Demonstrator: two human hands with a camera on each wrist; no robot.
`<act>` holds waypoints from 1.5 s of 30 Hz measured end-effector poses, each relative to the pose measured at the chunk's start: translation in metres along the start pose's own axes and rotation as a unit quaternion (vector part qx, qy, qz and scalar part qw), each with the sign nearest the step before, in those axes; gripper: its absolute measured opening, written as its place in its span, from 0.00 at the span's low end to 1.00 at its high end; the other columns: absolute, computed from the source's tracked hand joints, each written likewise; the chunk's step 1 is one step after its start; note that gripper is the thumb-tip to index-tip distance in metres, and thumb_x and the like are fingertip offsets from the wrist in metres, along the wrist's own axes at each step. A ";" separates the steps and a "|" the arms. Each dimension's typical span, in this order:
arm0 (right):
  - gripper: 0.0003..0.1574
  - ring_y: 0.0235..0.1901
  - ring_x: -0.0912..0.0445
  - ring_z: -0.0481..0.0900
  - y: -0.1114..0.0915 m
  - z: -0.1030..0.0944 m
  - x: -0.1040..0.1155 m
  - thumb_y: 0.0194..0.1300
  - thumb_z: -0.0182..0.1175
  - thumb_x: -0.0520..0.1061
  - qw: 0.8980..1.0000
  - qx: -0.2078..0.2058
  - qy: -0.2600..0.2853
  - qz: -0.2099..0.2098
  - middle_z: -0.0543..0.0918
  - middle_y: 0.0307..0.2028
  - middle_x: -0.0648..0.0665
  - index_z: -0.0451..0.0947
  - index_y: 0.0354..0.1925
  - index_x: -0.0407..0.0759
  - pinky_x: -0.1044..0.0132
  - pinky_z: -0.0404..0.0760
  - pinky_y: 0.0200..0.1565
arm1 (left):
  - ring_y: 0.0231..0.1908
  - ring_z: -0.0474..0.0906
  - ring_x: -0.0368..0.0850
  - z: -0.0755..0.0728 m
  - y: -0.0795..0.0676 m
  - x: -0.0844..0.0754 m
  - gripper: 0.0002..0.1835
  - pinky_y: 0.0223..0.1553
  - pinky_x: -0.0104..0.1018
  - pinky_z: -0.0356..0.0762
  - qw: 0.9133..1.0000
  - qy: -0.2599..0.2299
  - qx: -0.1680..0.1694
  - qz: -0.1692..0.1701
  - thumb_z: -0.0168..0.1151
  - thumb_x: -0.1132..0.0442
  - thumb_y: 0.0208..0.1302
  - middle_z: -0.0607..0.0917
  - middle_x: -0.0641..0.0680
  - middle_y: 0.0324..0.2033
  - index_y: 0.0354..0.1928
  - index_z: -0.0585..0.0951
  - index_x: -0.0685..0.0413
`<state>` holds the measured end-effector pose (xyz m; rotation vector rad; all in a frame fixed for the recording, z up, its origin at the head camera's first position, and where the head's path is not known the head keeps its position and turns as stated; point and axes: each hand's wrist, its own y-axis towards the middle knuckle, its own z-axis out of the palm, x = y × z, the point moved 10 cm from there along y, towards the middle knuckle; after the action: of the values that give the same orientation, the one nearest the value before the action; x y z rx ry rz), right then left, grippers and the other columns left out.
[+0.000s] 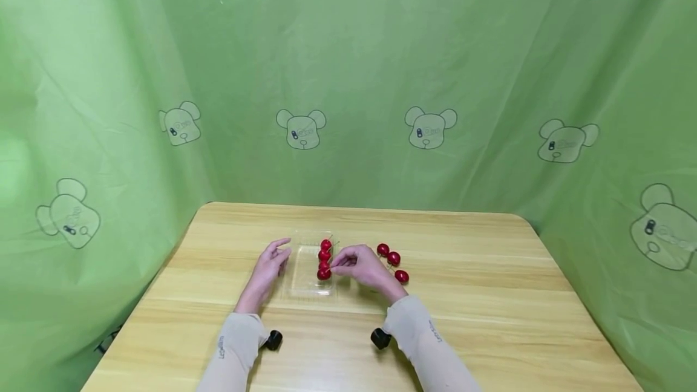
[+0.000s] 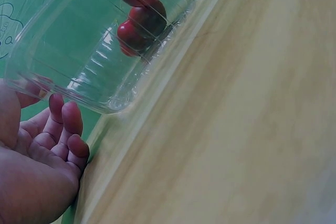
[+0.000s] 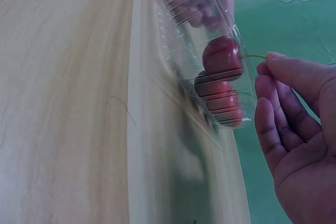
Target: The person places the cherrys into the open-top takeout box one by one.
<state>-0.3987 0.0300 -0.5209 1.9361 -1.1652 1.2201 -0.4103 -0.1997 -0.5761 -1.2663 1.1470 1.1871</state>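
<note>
A clear plastic box [image 1: 305,288] stands on the table with several red cherries [image 1: 325,244] in a row along its right side. My right hand [image 1: 359,264] pinches the thin green stem [image 3: 255,56] of the nearest cherry [image 3: 222,59] between thumb and forefinger. That cherry hangs at the box's right side, above others seen through the plastic. At the box's left side is my left hand [image 1: 269,268], its fingers loosely bent and holding nothing. In the left wrist view, its fingertips [image 2: 72,116] are by the box's rim; whether they touch it, I cannot tell.
Three loose cherries [image 1: 394,258] lie on the wooden table [image 1: 479,271] to the right of my right hand. Green curtain [image 1: 348,65] with bear-head prints hangs behind the table and along both sides. A black wrist device [image 1: 380,338] sits under each cuff.
</note>
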 end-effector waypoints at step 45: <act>0.08 0.36 0.59 0.82 -0.002 0.003 0.007 0.61 0.74 0.40 0.995 -0.024 -0.089 -0.024 0.91 0.40 0.50 0.90 0.41 0.47 0.69 0.82 0.41 | 0.30 0.70 0.42 0.001 0.001 0.000 0.25 0.32 0.29 0.68 1.000 0.000 0.008 0.000 0.57 0.60 0.78 0.76 0.49 0.33 0.73 0.70 0.57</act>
<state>-0.3946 0.0262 -0.5158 2.0586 -1.2165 1.0012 -0.4118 -0.1992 -0.5765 -1.2551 1.1543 1.1746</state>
